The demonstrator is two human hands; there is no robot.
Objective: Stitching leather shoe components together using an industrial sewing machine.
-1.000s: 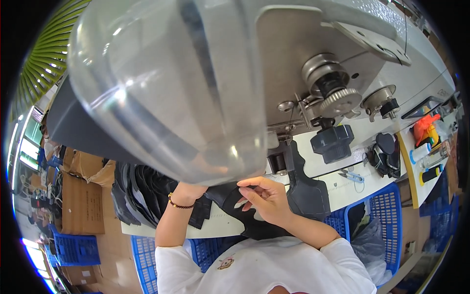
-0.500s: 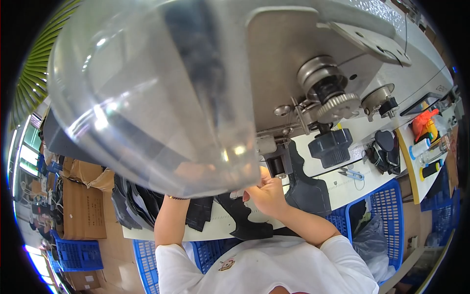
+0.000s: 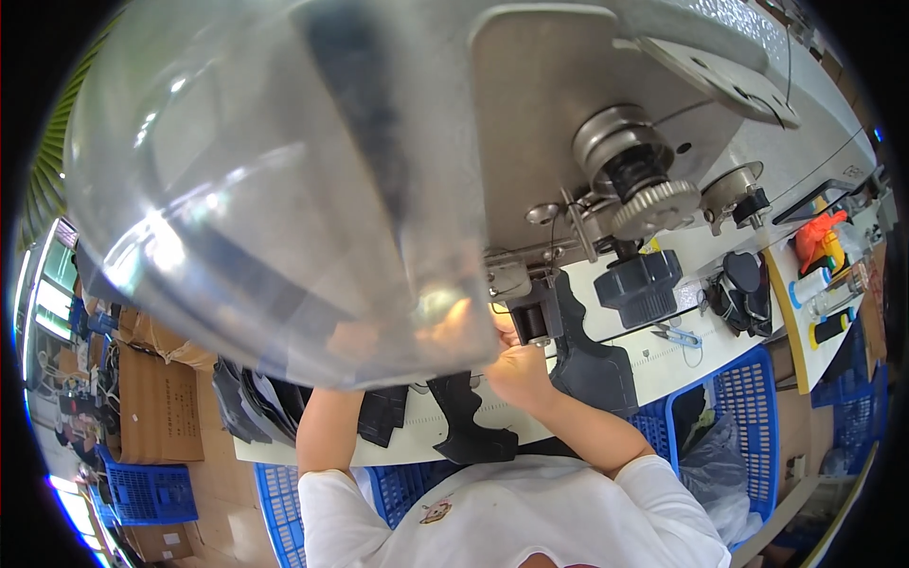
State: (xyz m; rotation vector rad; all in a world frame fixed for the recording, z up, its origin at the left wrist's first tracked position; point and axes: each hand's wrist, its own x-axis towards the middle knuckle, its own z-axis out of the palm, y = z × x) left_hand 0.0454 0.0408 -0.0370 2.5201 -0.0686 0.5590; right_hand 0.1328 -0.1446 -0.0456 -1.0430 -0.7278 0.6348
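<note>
The head of a sewing machine (image 3: 530,114), with a clear, glossy cover (image 3: 256,218) in front, fills the upper view. Below it, my right hand (image 3: 519,374) is closed beside a small roller, its fingertips partly hidden by the machine; what they pinch does not show. A curved black fabric piece (image 3: 473,421) lies on the white table just left of that hand, its upper end running under the cover. My left hand (image 3: 355,339) is only a skin-coloured blur behind the cover, so its fingers cannot be read. Another black cut piece (image 3: 594,369) lies right of my right hand.
Stacked black pieces (image 3: 256,402) sit at the table's left. Thread snips (image 3: 677,335) and a black pouch-like item (image 3: 743,293) lie to the right, near thread spools (image 3: 831,329). Blue baskets (image 3: 748,398) stand below the table edge. A cardboard box (image 3: 156,407) is at far left.
My right hand has turned and its fingers have drawn together, further in beneath the machine. The curved black piece has shifted slightly left. The whole view has tilted a little.
</note>
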